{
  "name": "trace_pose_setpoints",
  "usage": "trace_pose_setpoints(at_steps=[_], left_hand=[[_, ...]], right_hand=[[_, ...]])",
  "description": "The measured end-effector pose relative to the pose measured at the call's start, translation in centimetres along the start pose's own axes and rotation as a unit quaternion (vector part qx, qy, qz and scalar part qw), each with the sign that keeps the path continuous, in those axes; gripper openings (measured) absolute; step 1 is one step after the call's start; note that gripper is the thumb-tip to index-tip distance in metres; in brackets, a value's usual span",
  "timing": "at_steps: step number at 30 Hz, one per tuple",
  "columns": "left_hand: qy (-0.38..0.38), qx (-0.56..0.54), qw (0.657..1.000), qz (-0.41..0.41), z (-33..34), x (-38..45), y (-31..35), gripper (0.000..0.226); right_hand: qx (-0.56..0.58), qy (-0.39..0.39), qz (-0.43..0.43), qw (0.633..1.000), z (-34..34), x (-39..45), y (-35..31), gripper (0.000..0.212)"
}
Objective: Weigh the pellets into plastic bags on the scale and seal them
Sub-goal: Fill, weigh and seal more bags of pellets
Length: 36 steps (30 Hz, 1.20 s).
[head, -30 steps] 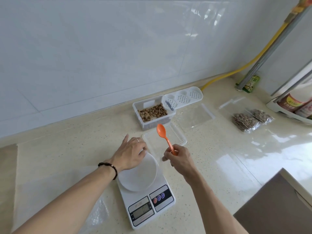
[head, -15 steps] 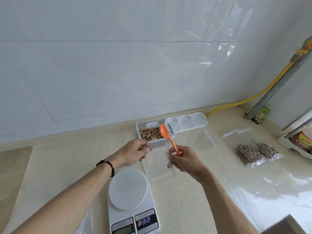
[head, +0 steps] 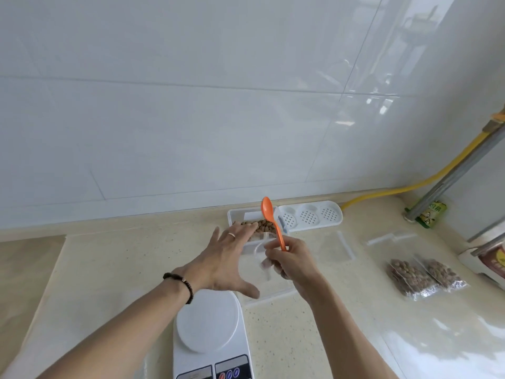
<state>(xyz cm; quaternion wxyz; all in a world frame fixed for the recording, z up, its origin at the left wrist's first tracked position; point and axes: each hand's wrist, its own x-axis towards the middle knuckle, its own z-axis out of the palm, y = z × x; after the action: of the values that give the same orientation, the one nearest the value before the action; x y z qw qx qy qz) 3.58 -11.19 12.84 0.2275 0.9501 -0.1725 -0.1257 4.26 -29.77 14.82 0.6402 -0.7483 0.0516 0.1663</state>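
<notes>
White glossy wall tiles behind a cream speckled stone worktop. We take the white digital kitchen scale as landmark: its round platform is bare, nothing on it yet.

Beyond the scale, against the wall, sits the clear rectangular plastic tub of brown pellets, its white perforated lid hinged open to the tub's right. Our left hand is spread wide, fingers splayed, holding nothing, hovering between scale and tub. Our right hand, just right of the left, is closed around the orange plastic spoon, bowl up and empty; it also seems to pinch a clear empty plastic bag, though the bag is hard to make out.

Far right of the scale lie two sealed clear bags of pellets; between them and the tub, more flat empty bags.

We judge the step as getting a fresh bag open, two portions done. Next calls for spreading the bag mouth, setting it on the platform, then scooping.

Room: open worktop left of the scale; the near edge of the scale is cut off by the frame. The tub rim sits close to both hands, so watch for knocking it.
</notes>
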Motion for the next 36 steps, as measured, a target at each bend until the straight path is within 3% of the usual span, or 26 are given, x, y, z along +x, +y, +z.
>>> trace_pose_setpoints(at_steps=[2, 5, 8, 12, 14, 18, 20, 24, 28, 32, 36], left_hand=[[0.051, 0.021, 0.998, 0.011, 0.6, 0.3, 0.0, 0.131], [0.144, -0.029, 0.989, 0.03, 0.8, 0.4, -0.5, 0.099], [0.189, -0.083, 0.978, 0.042, 0.7, 0.7, -1.2, 0.074], [0.189, -0.073, 0.979, 0.031, 1.3, 2.2, -3.0, 0.079], [0.179, -0.063, 0.982, 0.005, 1.6, 3.1, -4.3, 0.084], [0.176, -0.011, 0.983, -0.048, 2.4, 4.8, -7.0, 0.086], [0.188, -0.009, 0.98, -0.064, 2.7, 5.6, -8.1, 0.082], [0.208, -0.013, 0.975, -0.07, 2.9, 7.0, -9.1, 0.086], [0.193, 0.02, 0.977, -0.085, 3.4, 7.3, -9.8, 0.086], [0.181, 0.033, 0.977, -0.109, 4.1, 7.3, -10.5, 0.085], [0.188, 0.032, 0.975, -0.114, 4.1, 7.6, -10.3, 0.083]], right_hand=[[0.007, -0.012, 0.004, 1.0, 0.8, 0.3, -0.2, 0.014], [0.024, -0.017, 0.008, 1.0, 1.4, 1.1, -0.1, 0.013], [0.023, -0.013, 0.011, 1.0, 1.4, 2.1, 0.2, 0.009], [-0.026, 0.038, 0.04, 0.998, 1.1, 4.0, 0.6, 0.028], [-0.093, 0.067, 0.059, 0.992, 0.4, 5.3, 0.9, 0.027], [-0.33, 0.056, 0.019, 0.942, -1.4, 7.8, 1.3, 0.029], [-0.365, 0.1, -0.018, 0.925, -1.9, 8.8, 1.6, 0.028], [-0.257, 0.229, -0.068, 0.936, -2.2, 10.4, 1.5, 0.024], [-0.232, 0.282, -0.088, 0.927, -2.3, 12.2, 2.0, 0.008], [-0.256, 0.251, -0.06, 0.931, -1.9, 13.4, 3.5, 0.006], [-0.163, 0.17, -0.006, 0.972, -0.5, 14.3, 5.1, 0.008]])
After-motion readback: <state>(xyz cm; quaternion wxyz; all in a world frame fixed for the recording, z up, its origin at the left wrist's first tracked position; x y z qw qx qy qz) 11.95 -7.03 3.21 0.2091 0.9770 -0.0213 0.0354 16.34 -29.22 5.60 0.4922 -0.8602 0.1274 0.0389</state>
